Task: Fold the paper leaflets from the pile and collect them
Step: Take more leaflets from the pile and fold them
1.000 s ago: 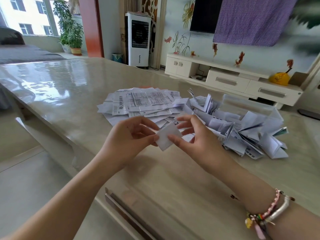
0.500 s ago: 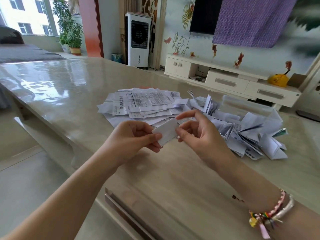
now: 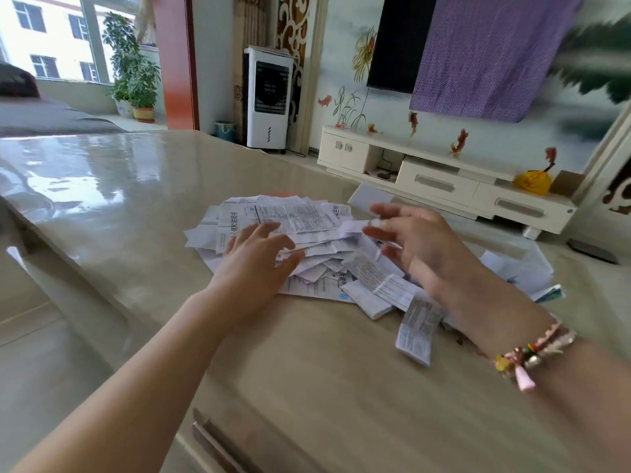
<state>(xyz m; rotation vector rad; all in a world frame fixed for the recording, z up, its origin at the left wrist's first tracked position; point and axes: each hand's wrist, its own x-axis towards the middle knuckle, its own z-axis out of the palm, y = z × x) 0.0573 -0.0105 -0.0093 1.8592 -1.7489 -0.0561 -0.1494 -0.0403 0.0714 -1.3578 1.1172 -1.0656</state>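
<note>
Left hand (image 3: pixel 254 259): fingers spread, lying flat on near-left edge of leaflet pile (image 3: pixel 290 227), grip closed on nothing. Right hand (image 3: pixel 416 240): motion-blurred, fingers extended above pile's right side; grip looks empty, though small white paper slip (image 3: pixel 356 225) sits at fingertips, contact unclear. Pile: thin white printed sheets, flat rectangles, fanned and overlapping on glossy beige marble-look counter (image 3: pixel 136 206). Folded leaflets (image 3: pixel 386 288), creased narrow strips, lie just right of pile, under right forearm. Beaded bracelet (image 3: pixel 532 353) with pink tassel on right wrist.
</note>
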